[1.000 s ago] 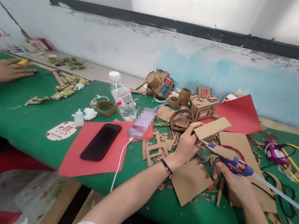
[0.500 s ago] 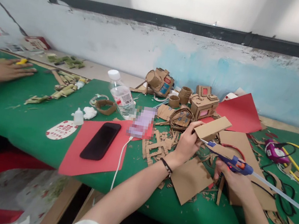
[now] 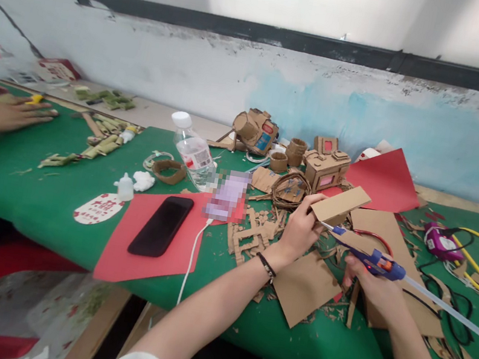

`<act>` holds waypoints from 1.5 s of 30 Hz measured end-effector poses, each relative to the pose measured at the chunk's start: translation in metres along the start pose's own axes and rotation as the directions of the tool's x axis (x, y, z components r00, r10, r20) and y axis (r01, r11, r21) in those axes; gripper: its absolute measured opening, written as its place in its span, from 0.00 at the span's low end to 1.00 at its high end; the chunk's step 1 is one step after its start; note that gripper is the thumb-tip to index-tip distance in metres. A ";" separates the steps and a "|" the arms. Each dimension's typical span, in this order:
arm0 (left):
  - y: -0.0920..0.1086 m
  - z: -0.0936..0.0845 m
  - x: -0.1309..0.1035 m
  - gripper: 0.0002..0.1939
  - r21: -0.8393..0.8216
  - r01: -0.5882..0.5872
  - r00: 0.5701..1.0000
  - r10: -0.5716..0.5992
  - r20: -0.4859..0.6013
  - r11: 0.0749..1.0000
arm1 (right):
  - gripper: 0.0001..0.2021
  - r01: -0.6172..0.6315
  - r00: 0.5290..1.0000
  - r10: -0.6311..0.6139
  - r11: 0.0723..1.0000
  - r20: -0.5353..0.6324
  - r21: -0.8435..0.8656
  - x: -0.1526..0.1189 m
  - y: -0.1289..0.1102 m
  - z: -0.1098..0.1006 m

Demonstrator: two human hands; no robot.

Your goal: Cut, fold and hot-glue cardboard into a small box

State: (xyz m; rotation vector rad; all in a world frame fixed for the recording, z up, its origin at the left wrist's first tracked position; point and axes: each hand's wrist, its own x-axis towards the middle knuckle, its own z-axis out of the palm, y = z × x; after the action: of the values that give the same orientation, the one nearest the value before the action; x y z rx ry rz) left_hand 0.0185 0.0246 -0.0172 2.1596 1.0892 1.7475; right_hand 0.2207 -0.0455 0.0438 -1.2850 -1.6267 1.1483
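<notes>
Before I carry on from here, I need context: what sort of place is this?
Probably a craft workroom: the right hand holds a glue gun, cardboard scraps litter the green-covered table, and a small cardboard camera model stands near the wall.

A person's left hand gripped a folded cardboard piece above a green-covered tabletop, while the right hand held a blue glue gun, its nozzle at the cardboard's lower edge and a long translucent glue stick jutting from its rear. A square cardboard sheet lay below the hands, near scattered scraps. Behind stood a cardboard camera model. A black phone rested on red paper, near a clear water bottle; a co-worker's hands were at far left.
</notes>
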 end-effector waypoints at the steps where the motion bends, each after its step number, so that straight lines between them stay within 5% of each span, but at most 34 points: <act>1: 0.000 0.000 0.000 0.20 0.005 -0.009 1.000 0.009 -0.005 1.000 | 0.26 -0.001 1.000 0.001 1.000 -0.010 -0.001 0.000 0.000 0.000; 45: -0.003 0.004 -0.001 0.20 0.020 -0.035 0.999 0.036 -0.038 0.999 | 0.22 -0.053 0.998 0.053 0.999 -0.032 -0.013 -0.001 -0.001 0.002</act>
State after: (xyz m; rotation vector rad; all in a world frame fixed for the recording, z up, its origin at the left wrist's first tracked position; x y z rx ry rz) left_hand 0.0208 0.0276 -0.0212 2.1785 1.0870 1.8079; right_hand 0.2188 -0.0468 0.0441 -1.3557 -1.5880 1.1446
